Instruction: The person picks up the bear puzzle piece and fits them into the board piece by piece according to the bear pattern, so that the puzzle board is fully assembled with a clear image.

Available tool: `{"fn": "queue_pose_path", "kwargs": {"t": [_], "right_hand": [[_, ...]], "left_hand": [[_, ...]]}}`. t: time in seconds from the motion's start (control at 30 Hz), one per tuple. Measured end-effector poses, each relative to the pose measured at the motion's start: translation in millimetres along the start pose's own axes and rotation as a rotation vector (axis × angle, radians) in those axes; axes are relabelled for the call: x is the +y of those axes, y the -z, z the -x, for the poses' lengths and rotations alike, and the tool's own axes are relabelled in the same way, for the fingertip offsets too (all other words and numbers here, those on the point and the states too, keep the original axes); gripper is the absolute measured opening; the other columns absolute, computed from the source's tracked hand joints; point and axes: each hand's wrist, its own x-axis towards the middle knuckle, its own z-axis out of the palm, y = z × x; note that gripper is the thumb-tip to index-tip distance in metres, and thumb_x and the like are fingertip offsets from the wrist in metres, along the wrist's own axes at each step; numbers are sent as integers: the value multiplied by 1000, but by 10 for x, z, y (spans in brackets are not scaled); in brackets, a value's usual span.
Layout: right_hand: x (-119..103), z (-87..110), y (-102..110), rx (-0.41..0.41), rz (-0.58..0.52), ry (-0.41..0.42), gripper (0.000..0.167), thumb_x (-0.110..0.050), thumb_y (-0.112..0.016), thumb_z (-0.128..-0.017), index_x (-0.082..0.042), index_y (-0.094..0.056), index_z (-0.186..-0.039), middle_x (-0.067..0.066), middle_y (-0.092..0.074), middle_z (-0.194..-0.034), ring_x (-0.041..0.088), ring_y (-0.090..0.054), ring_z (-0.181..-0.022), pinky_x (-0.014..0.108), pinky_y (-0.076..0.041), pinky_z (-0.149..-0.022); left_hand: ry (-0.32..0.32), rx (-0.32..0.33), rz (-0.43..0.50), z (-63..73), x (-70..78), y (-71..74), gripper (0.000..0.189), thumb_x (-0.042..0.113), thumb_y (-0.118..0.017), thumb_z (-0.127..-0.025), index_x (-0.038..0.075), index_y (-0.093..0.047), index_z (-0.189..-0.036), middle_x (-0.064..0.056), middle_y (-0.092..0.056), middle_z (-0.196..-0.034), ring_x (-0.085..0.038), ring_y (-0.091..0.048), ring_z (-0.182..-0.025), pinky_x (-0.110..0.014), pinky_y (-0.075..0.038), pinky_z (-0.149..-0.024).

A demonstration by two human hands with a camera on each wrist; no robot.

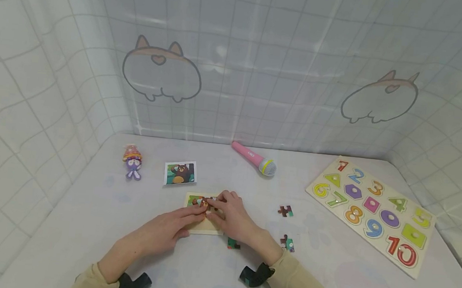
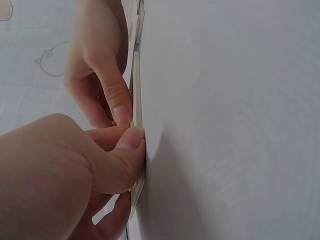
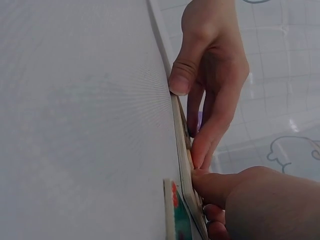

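Observation:
A small wooden jigsaw tray [image 1: 202, 230] lies flat, partly filled with pieces of a bear picture [image 1: 205, 202]. My left hand [image 1: 164, 230] reaches over its left side, fingers fairly straight on the pieces; the thumb [image 3: 180, 86] touches the tray's near edge. From the right, my right hand [image 1: 237, 216] bends its fingers over the tray, and its thumb [image 3: 210, 184] comes down close to the left fingertips. Whether a piece is pinched there is hidden. One loose puzzle piece [image 1: 233, 244] lies by the tray's near right corner, below the right hand.
Two more puzzle pieces [image 1: 286, 211] lie to the right. Beyond the tray are a bear picture card [image 1: 181, 173], a small purple doll [image 1: 132, 162] and a pink toy microphone [image 1: 254, 158]. A wooden number board [image 1: 370, 213] covers the right side. Patterned curtains [image 1: 254, 72] enclose the table.

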Motion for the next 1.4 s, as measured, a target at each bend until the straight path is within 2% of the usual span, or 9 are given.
{"fn": "queue_pose_path", "kwargs": {"t": [0.37,0.53,0.67,0.8,1.07,1.3,1.4], "right_hand": [[-29,-7,15,7,9,15,38,-22,-68,-96,-8,-66,-132,1,-57,-103,15,-44,-93,30,-39,-82],[-54,24,114,-42,-21,-9,37,-21,-68,-96,-10,-66,-131,3,-62,-109,15,-49,-96,29,-42,-83],[-3,90,192,-60,-88,7,36,-20,-68,-96,-12,-67,-131,1,-66,-116,15,-57,-103,30,-49,-90],[68,162,285,-12,-141,21,32,-17,-69,-95,-10,-68,-127,1,-68,-118,15,-61,-109,35,-52,-95],[264,364,464,59,-105,-16,34,-15,-72,-93,-8,-67,-126,2,-69,-117,16,-62,-111,40,-53,-97],[510,586,619,156,-134,-38,33,-10,-75,-89,-6,-69,-122,4,-70,-114,19,-65,-107,40,-55,-92],[616,679,700,180,-147,-80,33,-10,-76,-88,-7,-70,-121,4,-69,-116,20,-65,-106,39,-56,-89]], "left_hand": [[1,-12,7,7,-13,16,54,14,-61,-99,16,-46,-151,3,-35,-162,-25,-37,-146,-48,-41,-112],[3,-23,19,9,1,29,53,14,-59,-100,17,-46,-151,3,-34,-162,-24,-36,-147,-48,-40,-113],[13,-26,32,17,12,32,52,14,-59,-100,16,-46,-151,3,-34,-162,-24,-36,-147,-48,-39,-114],[17,-17,29,16,-1,18,52,14,-59,-101,17,-47,-151,3,-36,-161,-24,-37,-147,-47,-40,-114],[0,7,26,13,-11,-5,51,12,-59,-100,17,-47,-150,1,-39,-160,-26,-40,-145,-50,-42,-112],[-21,18,-10,14,-8,-18,54,10,-58,-100,19,-44,-152,1,-38,-159,-26,-40,-144,-49,-41,-112],[-24,24,-9,14,2,-18,55,9,-58,-100,18,-44,-152,1,-38,-159,-26,-40,-144,-49,-40,-113]]}}
